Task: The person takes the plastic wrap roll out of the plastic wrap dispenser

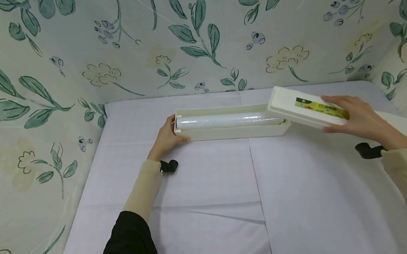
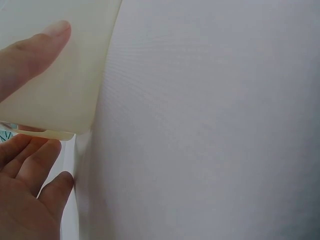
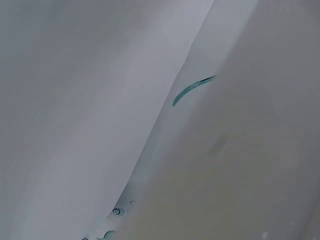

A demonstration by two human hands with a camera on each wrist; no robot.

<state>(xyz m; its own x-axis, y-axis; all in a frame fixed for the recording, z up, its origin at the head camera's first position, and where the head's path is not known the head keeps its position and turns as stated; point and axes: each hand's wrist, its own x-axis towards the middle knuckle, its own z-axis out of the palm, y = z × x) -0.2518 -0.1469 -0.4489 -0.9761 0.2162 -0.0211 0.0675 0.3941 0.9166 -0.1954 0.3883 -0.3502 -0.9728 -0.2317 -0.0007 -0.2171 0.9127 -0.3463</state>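
As left fingers [image 2: 40, 165] grip its end, box [image 1: 226, 133] (roll [image 1: 221, 121] inside)

No wording can be read. A green and yellow printed label [image 1: 322, 109] runs lengthwise along the top of the lid [image 1: 283, 99], darker at the end toward the lid's left tip. Marks like lettering run across it, too small and blurred to make out. Its other end lies between thumb and fingers of the right hand [image 1: 364, 120] on the lid.
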